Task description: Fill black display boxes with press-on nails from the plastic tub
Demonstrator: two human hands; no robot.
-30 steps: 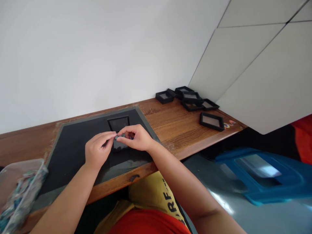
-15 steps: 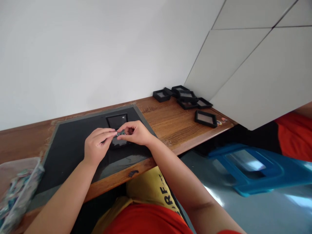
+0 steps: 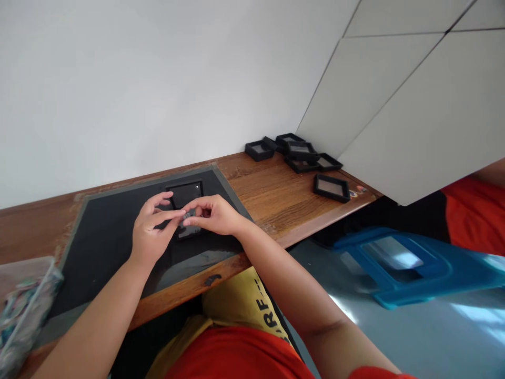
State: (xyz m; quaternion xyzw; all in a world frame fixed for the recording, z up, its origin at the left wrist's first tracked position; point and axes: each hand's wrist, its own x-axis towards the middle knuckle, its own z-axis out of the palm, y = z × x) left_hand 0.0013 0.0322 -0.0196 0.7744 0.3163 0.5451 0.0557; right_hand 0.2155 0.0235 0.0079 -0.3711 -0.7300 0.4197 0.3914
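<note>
My left hand [image 3: 152, 227] pinches a small grey-green piece [image 3: 191, 213] between thumb and index finger, its other fingers raised. From the other side my right hand [image 3: 215, 215] grips the same piece between thumb and fingertips. Fingers cover most of it, so its exact kind does not show. Right beneath both hands a black rectangular frame [image 3: 201, 189] with a shiny dark inside lies on the black mat [image 3: 106, 231]. The hands hide part of that frame.
At the left stands a clear plastic bin [image 3: 33, 305] with many small teal and whitish pieces. Several black frames [image 3: 331, 188] lie at the table's right end, by a white partition [image 3: 402, 116]. A blue plastic stool [image 3: 442, 268] is on the floor. A person's red clothing [image 3: 477, 218] shows far right.
My left hand's fingers have spread, the index finger and thumb staying at the piece. Both hands sit slightly further left in view, and the whole view has shifted a little.
</note>
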